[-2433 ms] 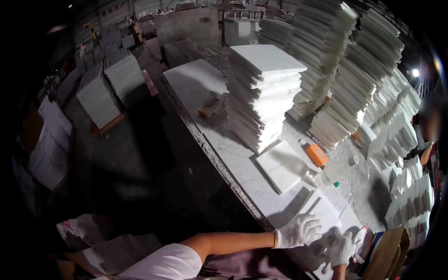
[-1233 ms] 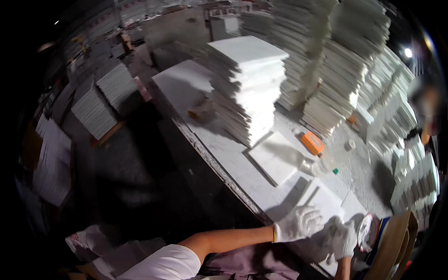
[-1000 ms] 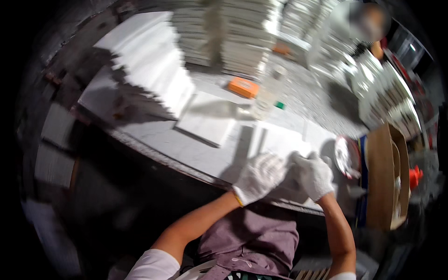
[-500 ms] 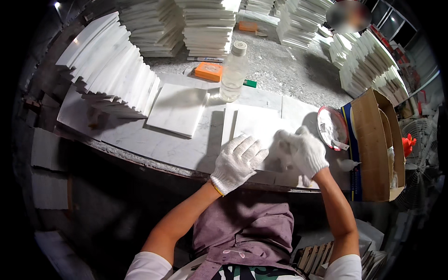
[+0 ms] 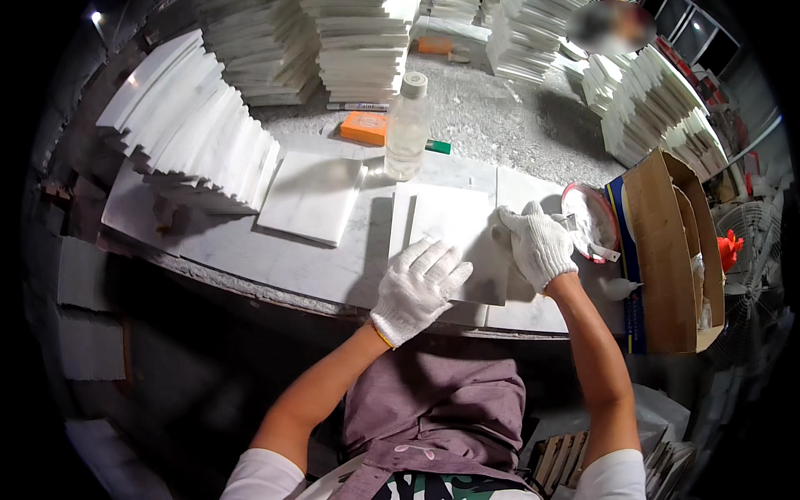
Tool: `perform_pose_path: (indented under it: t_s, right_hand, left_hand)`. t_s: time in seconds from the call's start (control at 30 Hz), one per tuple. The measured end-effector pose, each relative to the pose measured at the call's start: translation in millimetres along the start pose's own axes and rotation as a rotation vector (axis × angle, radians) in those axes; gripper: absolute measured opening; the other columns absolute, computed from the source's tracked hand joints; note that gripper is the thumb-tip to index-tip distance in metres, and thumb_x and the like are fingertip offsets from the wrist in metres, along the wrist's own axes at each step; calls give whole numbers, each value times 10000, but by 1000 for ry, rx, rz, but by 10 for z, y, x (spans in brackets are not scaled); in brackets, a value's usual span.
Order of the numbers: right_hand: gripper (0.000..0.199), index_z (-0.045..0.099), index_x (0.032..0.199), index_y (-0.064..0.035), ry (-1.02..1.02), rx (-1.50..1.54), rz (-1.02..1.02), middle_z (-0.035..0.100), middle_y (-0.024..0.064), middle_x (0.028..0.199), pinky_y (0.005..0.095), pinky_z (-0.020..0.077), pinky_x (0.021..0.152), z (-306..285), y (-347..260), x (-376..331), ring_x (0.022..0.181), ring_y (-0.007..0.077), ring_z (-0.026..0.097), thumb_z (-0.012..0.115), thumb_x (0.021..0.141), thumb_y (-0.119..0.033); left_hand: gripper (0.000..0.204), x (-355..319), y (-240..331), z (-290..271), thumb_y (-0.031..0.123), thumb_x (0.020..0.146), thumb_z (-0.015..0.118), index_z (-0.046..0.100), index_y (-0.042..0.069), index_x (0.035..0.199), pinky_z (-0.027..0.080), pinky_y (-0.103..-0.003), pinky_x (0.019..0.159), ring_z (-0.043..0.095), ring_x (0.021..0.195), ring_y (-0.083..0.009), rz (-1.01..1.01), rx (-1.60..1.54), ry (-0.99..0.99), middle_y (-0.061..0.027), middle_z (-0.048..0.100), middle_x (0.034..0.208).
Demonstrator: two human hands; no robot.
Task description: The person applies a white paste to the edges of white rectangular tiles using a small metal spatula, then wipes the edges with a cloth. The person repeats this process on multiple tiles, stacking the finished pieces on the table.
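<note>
My left hand (image 5: 421, 287), in a white knit glove, lies flat with fingers spread on the near left part of a white marble tile (image 5: 454, 218). This tile rests on another white slab (image 5: 402, 218), whose left strip shows. Past the tile's right edge, my right hand (image 5: 537, 246), gloved the same way, is curled closed. Whatever its fingers hold is hidden; a greyish edge shows at their left side. Close to its right stands a round red-rimmed dish (image 5: 615, 218) of white paste, with a flat metal scraper (image 5: 604, 252) across its near rim.
A clear bottle (image 5: 408, 129) with a white cap stands behind the tile, near an orange box (image 5: 364, 127) and a green object (image 5: 437, 147). Left are a single tile (image 5: 312, 196) and a leaning tile stack (image 5: 200, 125). An open cardboard box (image 5: 667, 258) stands right, beside a white squeeze bulb (image 5: 618, 288).
My right hand, blurred by motion before, has moved slightly away from me and off the tile's right side, uncovering its near right corner. My left hand stays on the tile.
</note>
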State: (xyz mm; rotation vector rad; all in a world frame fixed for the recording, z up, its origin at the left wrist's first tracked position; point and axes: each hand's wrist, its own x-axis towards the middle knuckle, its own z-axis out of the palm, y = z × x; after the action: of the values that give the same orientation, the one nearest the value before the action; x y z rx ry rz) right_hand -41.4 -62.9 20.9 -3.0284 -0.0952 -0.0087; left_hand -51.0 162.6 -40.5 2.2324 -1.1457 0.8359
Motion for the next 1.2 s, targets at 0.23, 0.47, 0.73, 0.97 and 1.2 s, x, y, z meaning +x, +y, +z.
perform_pose_path:
  t_s: [0.23,0.47,0.73,0.97,1.2]
  right_hand:
    - [293,698,1042,-145,-107,17,-43,600,242,966,476,526,686,-157,-145,-256,809,394,663,556,920,-370]
    - [281,666,1059,-134,-91,-43,-71,638,222,967,500,520,684,-87,-73,-74,822,389,674,534,925,-343]
    - [262,675,999,-150,-40,66,5,608,237,939,476,519,706,-92,-65,22,803,401,661,543,901,-354]
    - [291,704,1096,-220,-272,217,-75,638,204,839,465,527,686,-290,-115,-505,827,372,663,536,881,-324]
    - [372,682,1192,-109,450,705,241,581,98,909,309,494,743,486,335,-1043,810,220,601,556,864,16]
  left_hand:
    - [363,-78,-39,39,166,649,693,710,149,1011,480,-409,992,612,1058,-246,-26,-43,28,-47,657,1070]
    - [384,-43,-30,-26,142,632,703,700,136,1016,473,-415,997,604,1065,-251,-12,-7,5,-50,655,1072]
    - [467,-28,8,-38,146,619,722,674,164,1083,458,-425,1005,572,1122,-265,11,20,-31,-38,634,1133]
    - [466,-29,-175,-354,412,751,771,682,136,1115,411,-411,1061,585,1133,-252,-129,-257,-255,-44,662,1132]
    - [670,409,-795,-303,289,722,829,528,64,1276,456,-384,965,563,1122,-299,-579,-173,93,-137,599,1192]
